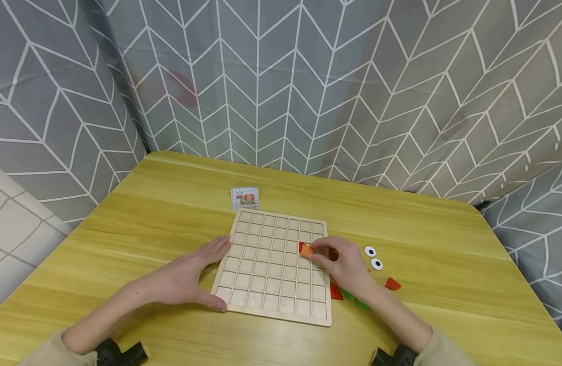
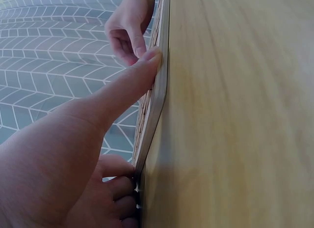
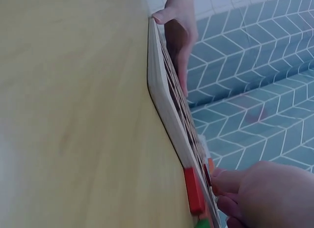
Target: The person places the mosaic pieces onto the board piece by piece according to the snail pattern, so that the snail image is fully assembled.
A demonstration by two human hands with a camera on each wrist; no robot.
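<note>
A wooden grid board (image 1: 268, 272) lies on the table. My left hand (image 1: 185, 277) rests along its left edge, thumb at the near corner and fingers farther up; in the left wrist view the thumb (image 2: 130, 88) presses on the rim. Over the board's right part, my right hand (image 1: 347, 264) pinches a small orange piece (image 1: 307, 250) between thumb and fingers. A red piece (image 1: 301, 246) shows right beside it, partly hidden. In the right wrist view, the orange piece (image 3: 211, 165) is mostly covered by the fingers.
A small pattern card (image 1: 245, 198) lies beyond the board. Two googly-eye discs (image 1: 376, 264) and a red quarter piece (image 1: 393, 284) lie to the right. Red (image 1: 336, 292) and green pieces (image 1: 361, 304) sit by the board's right edge, partly under my right arm. A patterned curtain (image 1: 281, 81) hangs behind.
</note>
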